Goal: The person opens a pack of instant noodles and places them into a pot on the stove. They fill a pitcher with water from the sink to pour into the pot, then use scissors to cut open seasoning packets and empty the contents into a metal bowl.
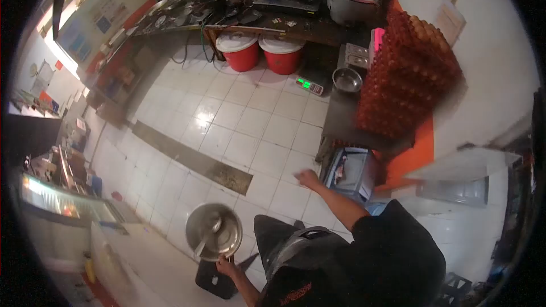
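A wide metal bowl [230, 228] is at the lower left of the head view, tilted so its inside shows. My left hand [226, 265] grips its near rim. A ladle [215, 223] lies inside the bowl, its handle leaning on the rim near my hand. My right hand [309, 179] hangs out over the tiled floor, its fingers curled, and I see nothing in it. A blue-grey plastic bin [348, 171] stands to the right of that hand, apart from it.
Stacked red egg trays [406, 77] stand high on the right, beside a small metal bowl [347, 80]. Two red lidded buckets [239, 57] sit under the cooking counter, near a lit digital scale [309, 85]. A dark stool [216, 281] is below the large bowl.
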Available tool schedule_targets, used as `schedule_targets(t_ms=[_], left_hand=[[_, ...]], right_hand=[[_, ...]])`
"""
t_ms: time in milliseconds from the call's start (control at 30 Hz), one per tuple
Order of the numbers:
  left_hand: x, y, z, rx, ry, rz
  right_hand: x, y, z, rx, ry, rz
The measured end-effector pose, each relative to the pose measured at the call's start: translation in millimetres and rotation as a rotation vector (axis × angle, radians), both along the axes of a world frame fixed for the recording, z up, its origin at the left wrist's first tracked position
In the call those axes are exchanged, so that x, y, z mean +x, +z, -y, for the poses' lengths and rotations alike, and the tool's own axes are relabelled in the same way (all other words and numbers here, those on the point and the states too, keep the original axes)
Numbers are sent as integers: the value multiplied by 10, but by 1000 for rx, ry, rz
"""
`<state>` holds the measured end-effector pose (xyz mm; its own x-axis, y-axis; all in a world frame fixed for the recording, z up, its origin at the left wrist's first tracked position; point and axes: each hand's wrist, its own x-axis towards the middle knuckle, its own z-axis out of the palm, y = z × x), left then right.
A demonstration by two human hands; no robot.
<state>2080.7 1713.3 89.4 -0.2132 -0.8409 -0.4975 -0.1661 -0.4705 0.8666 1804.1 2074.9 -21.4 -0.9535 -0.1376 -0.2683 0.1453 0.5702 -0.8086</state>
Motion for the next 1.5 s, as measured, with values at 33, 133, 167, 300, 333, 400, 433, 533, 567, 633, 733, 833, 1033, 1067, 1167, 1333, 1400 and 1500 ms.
schedule_targets(t_ms=[33, 133, 167, 300, 333, 400, 433, 533, 567, 633, 733, 833, 1033, 1067, 1167, 1333, 1400, 1500], left_hand=[[-141, -116, 115, -76, 1, -30], [-884, -412, 498, -73, 189, -20], [-1010, -751, 803, -39, 111, -40], [-2586, -956, 1408, -83, -53, 83], [-3081, -703, 1375, -89, -103, 54], [-4386, -333, 1175, -63, -192, -43], [-5004, -229, 1136, -41, -238, -96], [-6674, -181, 998, -145, -598, -147], [-7149, -295, 963, -282, -822, -133], [-8116, -324, 670, -292, -826, -204], [-9269, -282, 24, -119, -778, -408], [-10039, 9, -639, -151, -815, -301], [-10926, -16, -949, 31, -699, -214], [-11126, 86, -1023, 66, -637, -189], [-11613, 0, -1015, 31, -687, -108], [-12785, -315, -1093, 73, -746, -36], [-13323, -292, -1082, -85, -1017, 112], [-13982, -265, -1207, -64, -1162, 164]], right_hand=[[-651, 192, 354, -62, 10, 19], [-2099, 824, 1109, -525, 24, -116], [-2408, 844, 1142, -526, 9, -112], [-3055, 441, 966, -519, -166, 99], [-3021, 29, 650, -18, 20, -49], [-2648, -1388, -90, -772, -417, 290], [-2355, -1506, -468, -237, -455, 289], [-1432, -1641, -1393, 744, -45, 302], [-1224, -1834, -1633, 981, 225, 424], [-1241, -1463, -1736, 864, 109, 670], [-2100, -1232, -1791, 717, -70, 757], [-3631, -1289, -1877, 649, -76, 600], [-8267, -1574, -1749, 577, 43, 97], [-9081, -1325, -1614, 377, -124, -18], [-11127, -394, -1145, 72, -423, 50], [-13758, -1126, -990, 429, -399, -510], [-14166, -775, -937, 540, -436, -410], [-14378, -1054, -1074, 662, -403, -242]])
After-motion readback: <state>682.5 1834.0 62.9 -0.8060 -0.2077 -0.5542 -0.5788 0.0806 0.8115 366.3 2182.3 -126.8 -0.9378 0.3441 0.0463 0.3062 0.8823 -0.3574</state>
